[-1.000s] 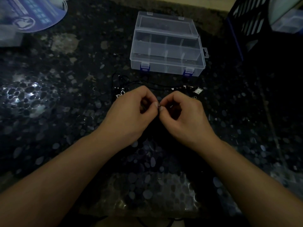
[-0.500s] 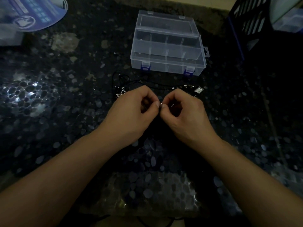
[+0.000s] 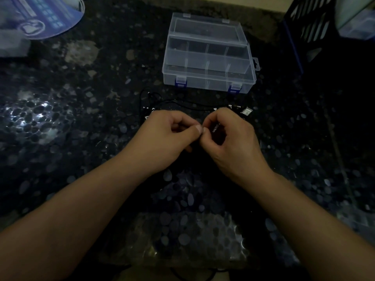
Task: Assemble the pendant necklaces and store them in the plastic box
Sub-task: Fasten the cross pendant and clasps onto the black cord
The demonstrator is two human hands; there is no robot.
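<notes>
My left hand (image 3: 166,138) and my right hand (image 3: 229,140) meet fingertip to fingertip over the dark speckled counter, both with fingers curled. Between them they pinch a small necklace piece; a bit of silver metal (image 3: 215,127) shows inside my right hand's fingers. Black cords (image 3: 182,103) lie on the counter just beyond my hands, with small silver pendants (image 3: 244,111) at their right end and more at the left, partly hidden by my left hand. The clear plastic box (image 3: 209,78) with blue latches stands open farther back, its compartments looking empty.
A dark blue crate (image 3: 308,31) stands at the back right. A blue printed sheet (image 3: 42,19) lies at the back left. A clear plastic bag (image 3: 192,240) lies on the counter near the front edge, between my forearms.
My hands stay together at the same spot. The fingertips have shifted slightly while working the small piece.
</notes>
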